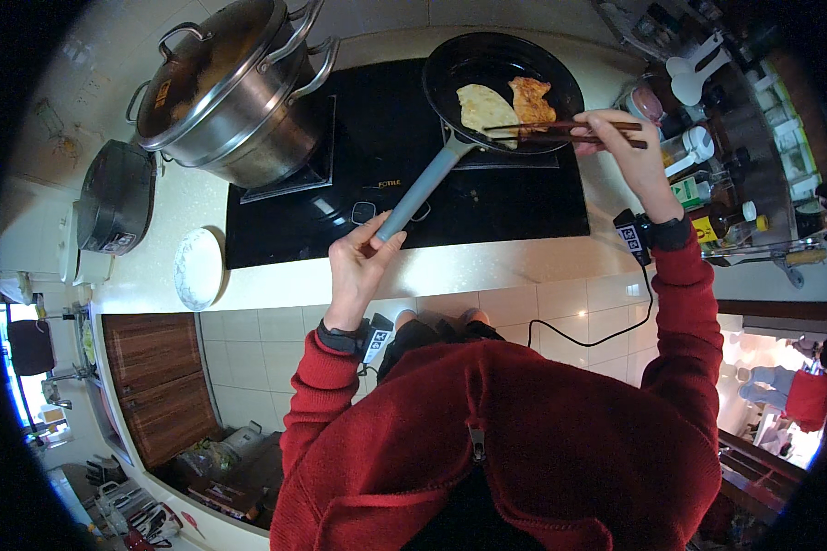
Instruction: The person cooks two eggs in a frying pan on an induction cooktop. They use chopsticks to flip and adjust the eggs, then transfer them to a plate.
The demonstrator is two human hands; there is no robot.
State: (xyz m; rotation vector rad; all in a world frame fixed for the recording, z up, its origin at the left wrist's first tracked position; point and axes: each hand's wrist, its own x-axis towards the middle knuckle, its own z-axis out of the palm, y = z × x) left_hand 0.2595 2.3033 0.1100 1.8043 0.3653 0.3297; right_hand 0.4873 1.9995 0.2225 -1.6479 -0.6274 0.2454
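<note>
My left hand [364, 265] grips the end of the grey-blue handle of a black frying pan [479, 55], which rests on the right side of the black glass cooktop [524, 206]. My right hand [620, 148] holds a pair of dark wooden chopsticks [558, 131] over the pan's near right rim. Their tips are at the lower part of a pale flat piece of food [484, 107]; whether they pinch it I cannot tell. Beside it in the pan lies a browned, reddish piece of food [532, 100].
A large lidded steel pot [241, 131] stands on the cooktop's left side. Left of it are a dark lidded container [117, 196] and a patterned white plate [200, 268] on the counter. Bottles and jars [717, 220] line the right side. A black cable [586, 343] hangs from my right wrist device.
</note>
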